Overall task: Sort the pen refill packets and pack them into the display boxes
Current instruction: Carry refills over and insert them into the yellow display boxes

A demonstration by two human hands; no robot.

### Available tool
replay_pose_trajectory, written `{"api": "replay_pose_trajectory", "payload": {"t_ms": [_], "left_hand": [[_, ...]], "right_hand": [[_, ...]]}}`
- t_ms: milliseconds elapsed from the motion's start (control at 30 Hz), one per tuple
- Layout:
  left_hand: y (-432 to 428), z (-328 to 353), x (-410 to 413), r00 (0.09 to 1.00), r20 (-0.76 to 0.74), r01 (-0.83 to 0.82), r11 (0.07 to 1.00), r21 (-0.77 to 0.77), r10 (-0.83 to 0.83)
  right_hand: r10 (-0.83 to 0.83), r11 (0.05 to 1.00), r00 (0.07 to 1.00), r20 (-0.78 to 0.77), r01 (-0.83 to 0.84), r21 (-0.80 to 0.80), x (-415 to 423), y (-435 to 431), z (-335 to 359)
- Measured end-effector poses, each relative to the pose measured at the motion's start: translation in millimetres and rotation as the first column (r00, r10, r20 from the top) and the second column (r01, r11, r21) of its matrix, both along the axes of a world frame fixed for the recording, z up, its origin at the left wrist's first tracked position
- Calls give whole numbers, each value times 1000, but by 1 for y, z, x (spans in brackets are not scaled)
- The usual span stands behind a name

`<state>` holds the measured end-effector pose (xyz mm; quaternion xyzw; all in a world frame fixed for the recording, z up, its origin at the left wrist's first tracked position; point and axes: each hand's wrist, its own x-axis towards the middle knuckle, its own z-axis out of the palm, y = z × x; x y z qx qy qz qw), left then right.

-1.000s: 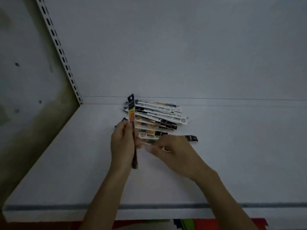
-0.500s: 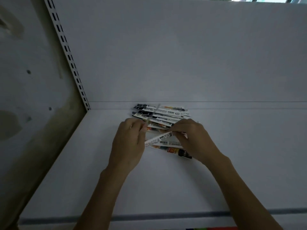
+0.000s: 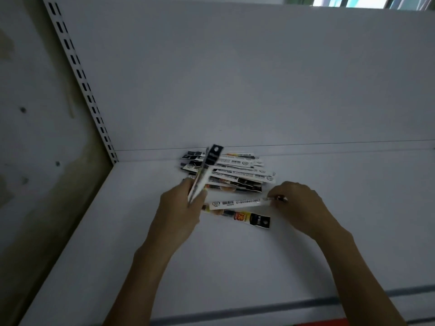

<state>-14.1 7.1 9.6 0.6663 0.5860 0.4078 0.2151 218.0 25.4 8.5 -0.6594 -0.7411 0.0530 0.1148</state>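
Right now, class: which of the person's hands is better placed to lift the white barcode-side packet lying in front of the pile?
Probably the right hand: its fingertips already pinch the end of the white packet, while the left hand is holding another packet tilted up.

A heap of refill packets (image 3: 237, 171) lies on the shelf (image 3: 235, 267), pushed up against the back panel (image 3: 235, 78), with the slotted upright (image 3: 82, 85) off to its left in the corner. In front of the heap my left hand (image 3: 180, 215) holds one packet (image 3: 204, 175) tilted up over the heap's left end. To its right my right hand (image 3: 299, 205) holds the right end of another packet (image 3: 237, 203), which lies crosswise between my hands. Just in front of that one, a further packet (image 3: 249, 217) lies flat on the shelf.
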Motion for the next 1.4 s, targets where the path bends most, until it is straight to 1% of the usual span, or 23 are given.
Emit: {"api": "replay_pose_trajectory", "payload": {"t_ms": [67, 133, 167, 233, 267, 300, 367, 500, 533, 600, 633, 667, 733, 800, 867, 900, 1000, 1033, 1067, 1133, 1200, 1300, 1400], "left_hand": [[-2, 9, -1, 998, -47, -34, 993, 113, 39], [-4, 17, -1, 997, -62, -38, 984, 175, 50], [-6, 19, 0, 996, -89, -13, 986, 164, 28], [-8, 19, 3, 973, -220, 78, 995, 68, -62], [-10, 17, 5, 951, -284, 124, 992, 2, -118], [-11, 15, 6, 935, -312, 160, 986, -54, -169], [-12, 10, 8, 946, -246, 190, 977, -99, -209], [-15, 6, 13, 985, -48, 161, 985, -63, -164], [-16, 6, 16, 985, 5, 172, 982, -78, -172], [-18, 6, 26, 972, 126, 214, 967, -137, -197], [-18, 5, 32, 966, 163, 225, 961, -158, -200], [-18, 4, 39, 967, 159, 224, 962, -158, -199], [-17, 4, 56, 979, 72, 200, 974, -108, -193], [-18, 6, 79, 979, 34, 203, 975, -88, -201], [-19, 8, 108, 972, 67, 233, 966, -113, -226], [-19, 8, 127, 963, 108, 260, 957, -125, -248], [-22, 12, 197, 891, 357, 356, 919, -167, -280], [-24, 13, 223, 859, 426, 389, 904, -179, -285], [-27, 14, 251, 835, 460, 424, 886, -189, -301], [-38, 15, 306, 821, 439, 487, 849, -203, -366], [-49, 14, 358, 802, 428, 528, 829, -185, -415], [-68, 16, 433, 748, 472, 601, 778, -184, -467], [-89, 10, 504, 702, 504, 659, 727, -193, -502]], "right_hand": [[41, 989, 994, -104, -26, 143, -4, 0, 4], [154, 965, 963, -222, -98, 243, -15, -4, 13], [227, 951, 946, -233, -164, 261, -23, -6, 19], [372, 914, 902, -218, -314, 258, -40, -11, 28], [419, 897, 881, -219, -364, 253, -48, -13, 32], [445, 887, 865, -233, -388, 252, -53, -15, 35], [451, 886, 842, -297, -383, 261, -57, -17, 38], [340, 936, 788, -514, -233, 262, -52, -24, 38], [305, 946, 785, -539, -183, 269, -48, -27, 37], [230, 957, 816, -530, -92, 273, -33, -30, 32], [190, 962, 834, -518, -53, 267, -24, -32, 29], [150, 967, 847, -509, -18, 256, -13, -33, 26], [77, 972, 868, -491, 45, 232, 11, -37, 19], [3, 971, 888, -459, 107, 213, 39, -41, 13], [-83, 967, 897, -435, 177, 182, 72, -49, 9], [-132, 963, 895, -426, 218, 161, 92, -55, 8], [-258, 932, 877, -406, 337, 135, 159, -77, 9], [-298, 916, 868, -397, 377, 136, 184, -86, 11], [-338, 898, 856, -391, 418, 140, 210, -98, 14], [-409, 856, 827, -386, 495, 152, 261, -122, 21], [-472, 810, 791, -390, 563, 162, 311, -150, 29], [-555, 738, 727, -405, 655, 162, 378, -191, 32], [-647, 657, 658, -385, 738, 154, 434, -225, 27]]}}
